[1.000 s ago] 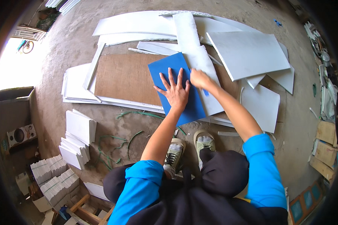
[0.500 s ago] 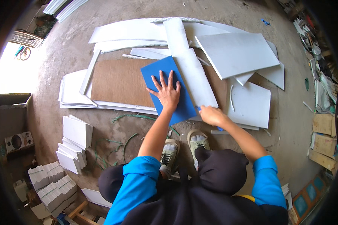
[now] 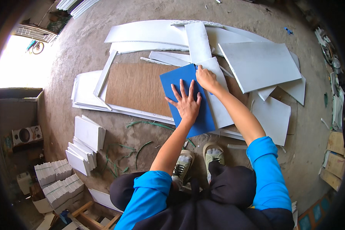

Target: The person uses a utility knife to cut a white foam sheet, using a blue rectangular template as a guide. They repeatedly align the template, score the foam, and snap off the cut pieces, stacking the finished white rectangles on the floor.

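Note:
My left hand (image 3: pixel 188 105) lies flat with spread fingers on a blue rectangular board (image 3: pixel 203 120), pressing it down over a long white foam board strip (image 3: pixel 220 109). At the blue board's far right corner, my right hand (image 3: pixel 206 78) is closed around a slim blue utility knife (image 3: pixel 211 93). Most of the knife is hidden in the fist; a bit of blue shows below it, and its tip is at the board's right edge. Under the blue board's left side lies a brown wooden sheet (image 3: pixel 136 88).
A large white panel (image 3: pixel 260 65) lies at the right over other white sheets. Stacked white pieces (image 3: pixel 89 134) stand at the left, with tied bundles (image 3: pixel 65 188) nearer me. Green strapping scraps (image 3: pixel 143 149) lie on the floor by my shoes (image 3: pixel 183 165).
My right hand, with the knife, has moved from the blue board's near right edge up to its far right corner. The left hand stays flat on the board. The whole view has shifted slightly.

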A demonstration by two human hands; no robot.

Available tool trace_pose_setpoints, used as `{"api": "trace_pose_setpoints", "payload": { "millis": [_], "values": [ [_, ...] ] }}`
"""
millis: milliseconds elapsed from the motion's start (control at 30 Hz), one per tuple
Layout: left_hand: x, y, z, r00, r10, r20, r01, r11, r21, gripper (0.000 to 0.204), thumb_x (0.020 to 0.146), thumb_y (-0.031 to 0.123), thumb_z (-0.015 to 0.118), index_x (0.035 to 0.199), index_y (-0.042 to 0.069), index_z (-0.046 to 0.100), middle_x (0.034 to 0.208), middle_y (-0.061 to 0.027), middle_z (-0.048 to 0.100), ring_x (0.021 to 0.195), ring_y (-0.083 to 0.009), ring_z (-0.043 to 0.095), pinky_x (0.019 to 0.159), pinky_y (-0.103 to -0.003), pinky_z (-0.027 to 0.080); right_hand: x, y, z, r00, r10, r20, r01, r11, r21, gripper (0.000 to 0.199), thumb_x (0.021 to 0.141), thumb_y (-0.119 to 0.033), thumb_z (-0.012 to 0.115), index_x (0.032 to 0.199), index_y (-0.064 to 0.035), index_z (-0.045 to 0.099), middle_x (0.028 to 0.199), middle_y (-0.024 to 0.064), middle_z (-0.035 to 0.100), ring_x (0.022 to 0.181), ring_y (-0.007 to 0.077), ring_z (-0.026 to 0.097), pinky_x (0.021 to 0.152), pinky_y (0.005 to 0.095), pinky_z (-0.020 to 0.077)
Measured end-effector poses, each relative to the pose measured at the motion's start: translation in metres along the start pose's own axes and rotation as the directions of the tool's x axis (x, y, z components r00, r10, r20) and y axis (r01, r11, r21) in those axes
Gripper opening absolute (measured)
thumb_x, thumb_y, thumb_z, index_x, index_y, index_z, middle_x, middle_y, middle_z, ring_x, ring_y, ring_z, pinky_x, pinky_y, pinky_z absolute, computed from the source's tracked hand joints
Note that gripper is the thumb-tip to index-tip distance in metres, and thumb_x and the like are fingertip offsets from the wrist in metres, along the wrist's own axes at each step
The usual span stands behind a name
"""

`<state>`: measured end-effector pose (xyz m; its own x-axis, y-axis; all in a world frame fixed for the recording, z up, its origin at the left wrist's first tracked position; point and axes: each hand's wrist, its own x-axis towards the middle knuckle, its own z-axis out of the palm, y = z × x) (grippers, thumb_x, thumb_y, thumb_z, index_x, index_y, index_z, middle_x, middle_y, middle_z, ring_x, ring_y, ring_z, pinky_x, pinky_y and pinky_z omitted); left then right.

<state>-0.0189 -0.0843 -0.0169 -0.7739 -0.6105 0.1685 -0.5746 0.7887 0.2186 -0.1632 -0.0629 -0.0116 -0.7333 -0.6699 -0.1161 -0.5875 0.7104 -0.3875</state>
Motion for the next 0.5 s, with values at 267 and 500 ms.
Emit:
{"api": "trace_pose_setpoints", "payload": {
  "millis": [267, 500],
  "values": [
    [0.001, 0.001, 0.0, 1.0, 0.006, -0.016, -0.006, 1.0, -0.003, 0.055, 0.082, 0.041, 0.05, 0.133, 0.034, 0.033, 0.144, -0.0045, 0.018, 0.133, -0.0365, 0.005, 0.094, -0.07, -0.001, 0.02, -0.006, -0.018, 0.979, 0.081, 0.185, -0.105, 0.987, 0.122, 0.022, 0.081, -0.01, 0.043, 0.087, 0.0082, 0.054, 0.074, 0.0258, 0.062, 0.072, 0.0359, 0.064, 0.065, 0.0427, 0.0522],
    [0.002, 0.001, 0.004, 1.0, 0.014, -0.016, -0.014, 1.0, 0.002, 0.054, 0.082, 0.042, 0.05, 0.133, 0.034, 0.033, 0.144, -0.0041, 0.018, 0.133, -0.0367, 0.005, 0.093, -0.07, -0.001, 0.003, -0.013, -0.037, 0.872, 0.124, 0.474, -0.178, 0.981, 0.07, 0.025, 0.081, -0.01, 0.045, 0.077, 0.0095, 0.06, 0.064, 0.0222, 0.062, 0.056, 0.0278, 0.064, 0.059, 0.0373, 0.0541]
  ]
}}
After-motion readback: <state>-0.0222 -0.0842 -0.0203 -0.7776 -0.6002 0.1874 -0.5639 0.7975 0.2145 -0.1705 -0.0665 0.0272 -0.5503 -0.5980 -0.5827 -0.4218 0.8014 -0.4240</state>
